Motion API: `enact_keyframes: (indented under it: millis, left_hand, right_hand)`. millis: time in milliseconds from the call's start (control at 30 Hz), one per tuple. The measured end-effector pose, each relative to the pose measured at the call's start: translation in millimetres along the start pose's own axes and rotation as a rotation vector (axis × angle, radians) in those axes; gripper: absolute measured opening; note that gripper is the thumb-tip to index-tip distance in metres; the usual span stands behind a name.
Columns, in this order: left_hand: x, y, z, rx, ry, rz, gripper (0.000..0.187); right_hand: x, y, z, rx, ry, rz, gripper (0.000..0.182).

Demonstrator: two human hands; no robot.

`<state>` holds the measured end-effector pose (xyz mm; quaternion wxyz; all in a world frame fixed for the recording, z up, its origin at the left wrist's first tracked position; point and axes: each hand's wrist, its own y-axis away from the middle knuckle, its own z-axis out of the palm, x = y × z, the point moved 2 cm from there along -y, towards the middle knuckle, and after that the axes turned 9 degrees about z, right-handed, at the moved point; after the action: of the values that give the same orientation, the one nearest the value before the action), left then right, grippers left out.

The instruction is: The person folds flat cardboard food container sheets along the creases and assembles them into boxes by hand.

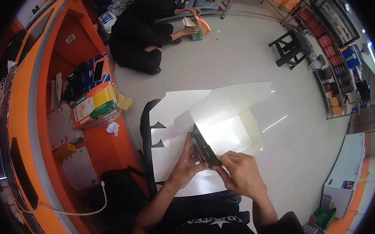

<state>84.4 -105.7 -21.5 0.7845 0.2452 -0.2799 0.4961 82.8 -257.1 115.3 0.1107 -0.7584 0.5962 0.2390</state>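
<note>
Over my lap, a white cardboard carton (pixel 233 132) stands partly folded, with raised walls and flaps at its far side. A dark green strip (pixel 206 146) runs along its near folded edge. My left hand (pixel 186 167) is closed around the left side of that edge, fingers partly hidden behind it. At the strip's near end, my right hand (pixel 242 170) pinches the carton's corner between thumb and fingers. Beneath and to the left lies flat white card (pixel 164 164) with dark notches cut in it.
Another person (pixel 139 34) sits on the floor, hands on a small orange and green carton (pixel 196 27). Orange shelving (pixel 60 38) at left holds boxes and a phone (pixel 98 71). A black stool (pixel 290 48) stands at back right, near stocked shelves (pixel 327 48) and a white cabinet (pixel 343 176).
</note>
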Motion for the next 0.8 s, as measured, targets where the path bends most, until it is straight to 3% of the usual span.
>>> enact_keyframes:
  millis: [367,800]
  left_hand:
    - [1,1,3,0.132,-0.055,0.012,0.1]
    - [6,5,-4,0.109,0.126,-0.037,0.095]
  right_hand:
    - [-10,-2,7,-0.011,0.09,-0.027,0.019]
    - [-11,2,19,-0.104,0.207,-0.067,0.028]
